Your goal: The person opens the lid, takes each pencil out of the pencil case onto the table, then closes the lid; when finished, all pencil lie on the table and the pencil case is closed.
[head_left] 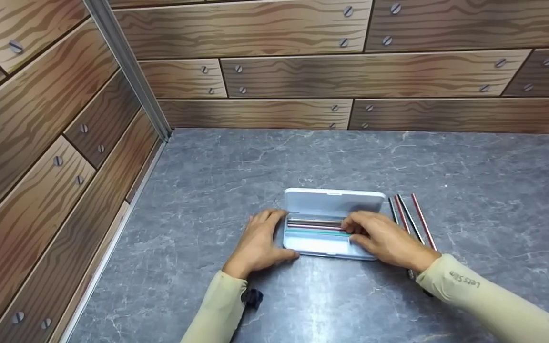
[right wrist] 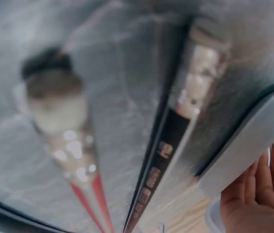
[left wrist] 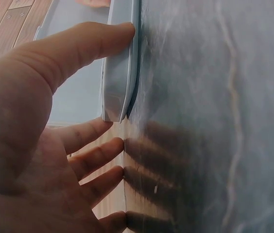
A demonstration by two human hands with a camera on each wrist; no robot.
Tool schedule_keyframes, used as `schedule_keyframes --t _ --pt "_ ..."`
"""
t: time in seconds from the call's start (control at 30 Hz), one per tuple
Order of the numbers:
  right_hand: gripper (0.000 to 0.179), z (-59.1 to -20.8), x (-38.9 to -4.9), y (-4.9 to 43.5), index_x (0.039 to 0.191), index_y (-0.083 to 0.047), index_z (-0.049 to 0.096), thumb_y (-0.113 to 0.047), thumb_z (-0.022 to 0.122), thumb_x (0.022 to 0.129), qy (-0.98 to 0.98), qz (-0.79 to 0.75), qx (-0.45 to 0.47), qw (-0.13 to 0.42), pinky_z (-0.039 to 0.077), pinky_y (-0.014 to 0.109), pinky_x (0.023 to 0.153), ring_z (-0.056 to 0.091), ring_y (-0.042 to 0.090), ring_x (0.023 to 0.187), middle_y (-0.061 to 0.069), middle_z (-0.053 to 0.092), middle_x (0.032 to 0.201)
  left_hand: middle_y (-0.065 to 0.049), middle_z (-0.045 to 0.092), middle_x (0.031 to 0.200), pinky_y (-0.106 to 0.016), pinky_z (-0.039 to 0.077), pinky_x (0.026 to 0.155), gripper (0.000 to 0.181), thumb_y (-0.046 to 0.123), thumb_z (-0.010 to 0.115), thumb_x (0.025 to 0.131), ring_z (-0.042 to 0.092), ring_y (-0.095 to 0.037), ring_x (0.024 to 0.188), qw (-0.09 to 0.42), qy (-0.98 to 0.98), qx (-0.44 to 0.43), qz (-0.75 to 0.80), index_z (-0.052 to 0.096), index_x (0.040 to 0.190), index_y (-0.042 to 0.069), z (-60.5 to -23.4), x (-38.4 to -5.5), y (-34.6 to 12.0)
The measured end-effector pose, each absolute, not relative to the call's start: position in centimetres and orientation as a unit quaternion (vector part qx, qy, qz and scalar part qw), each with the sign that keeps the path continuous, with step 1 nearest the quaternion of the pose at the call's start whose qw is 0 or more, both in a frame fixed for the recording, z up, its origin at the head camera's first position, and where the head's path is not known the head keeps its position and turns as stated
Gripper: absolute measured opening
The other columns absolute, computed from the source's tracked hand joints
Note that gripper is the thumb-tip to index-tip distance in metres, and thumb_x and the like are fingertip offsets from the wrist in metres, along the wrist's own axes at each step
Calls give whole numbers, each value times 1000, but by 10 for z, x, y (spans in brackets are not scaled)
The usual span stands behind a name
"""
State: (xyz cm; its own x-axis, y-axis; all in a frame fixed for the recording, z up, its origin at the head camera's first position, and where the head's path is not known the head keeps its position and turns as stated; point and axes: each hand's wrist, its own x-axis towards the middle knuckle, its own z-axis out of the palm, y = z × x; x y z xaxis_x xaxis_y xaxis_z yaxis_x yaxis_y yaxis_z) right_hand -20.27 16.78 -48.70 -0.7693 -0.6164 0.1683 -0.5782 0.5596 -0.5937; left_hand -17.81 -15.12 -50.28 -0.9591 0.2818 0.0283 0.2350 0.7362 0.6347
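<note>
An open, pale translucent pencil case [head_left: 320, 245] lies on the table with its lid [head_left: 334, 201] raised at the back. Inside, several pencils [head_left: 310, 226] lie lengthwise, dark, red and teal ones among them. My left hand [head_left: 258, 243] holds the case's left end, its thumb [left wrist: 112, 39] against the front wall and the index fingertip at the corner. The right hand [head_left: 379, 236] reaches over the right part of the case, fingers curled at the pencils' ends. Its fingertips are partly hidden, so whether they pinch a pencil cannot be told.
More pencils [head_left: 429, 224], red and black, lie on the grey marbled table [head_left: 236, 162] right of the case, partly under my right wrist. In the right wrist view, a black pencil [right wrist: 159, 170] and a red pencil [right wrist: 95, 199] show eraser ends. Wood-patterned walls [head_left: 284, 78] border the table.
</note>
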Motion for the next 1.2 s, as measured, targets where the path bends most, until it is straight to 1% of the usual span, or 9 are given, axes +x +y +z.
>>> schedule_keyframes --t 0.1,0.23,0.33,0.6,0.8,0.87,0.97,1.13,1.2 --pt "20 -486 -201 166 116 -5 76 1 79 98 887 -318 -336 19 66 35 85 74 18 93 6 81 108 -18 62 157 -63 29 140 93 32 101 77 53 -40 154 34 931 138 336 59 156 7 -504 -178 -151" --pt "18 -486 -199 164 114 -8 75 0 78 98 897 -290 -333 8 66 43 90 74 20 97 4 80 108 -17 62 157 -65 27 141 93 32 102 77 54 -39 154 35 931 136 336 59 156 7 -504 -177 -150" --pt "17 -487 -198 164 112 -8 73 1 78 98 896 -287 -339 -4 65 44 89 73 20 96 3 79 106 -17 62 157 -66 26 141 93 33 102 77 54 -38 154 35 932 135 334 59 156 7 -504 -178 -150" --pt "21 -487 -201 166 116 -6 70 5 75 98 882 -308 -357 6 65 36 86 71 18 94 6 78 107 -17 62 158 -65 27 141 93 32 101 78 53 -39 154 34 932 136 334 59 157 7 -503 -178 -150" --pt "20 -484 -203 167 115 -3 73 4 78 97 879 -371 -300 28 63 25 80 69 7 88 6 79 101 -17 61 158 -66 26 141 92 32 100 79 52 -39 155 40 930 136 340 58 157 7 -504 -177 -150" --pt "19 -483 -203 168 115 -2 75 3 80 97 880 -387 -275 26 64 23 80 71 7 88 6 81 101 -17 61 158 -64 28 140 92 32 100 79 53 -38 155 42 929 137 341 58 157 7 -504 -177 -150" --pt "20 -481 -200 172 116 -5 82 -2 83 96 891 -374 -257 11 67 28 86 76 13 94 5 85 105 -17 61 158 -62 30 140 92 32 100 79 53 -38 154 41 930 138 338 58 157 6 -502 -178 -150" --pt "19 -481 -194 179 113 -13 90 -6 85 95 896 -341 -284 -22 68 40 96 80 23 106 1 87 110 -17 61 158 -62 30 140 92 32 101 79 53 -38 155 39 932 136 334 58 157 7 -501 -178 -150" --pt "18 -480 -191 183 110 -14 90 -5 85 95 893 -348 -285 -29 68 37 97 80 22 106 1 86 110 -17 61 158 -62 30 140 92 32 101 79 52 -39 155 40 932 135 334 58 157 7 -501 -178 -150"
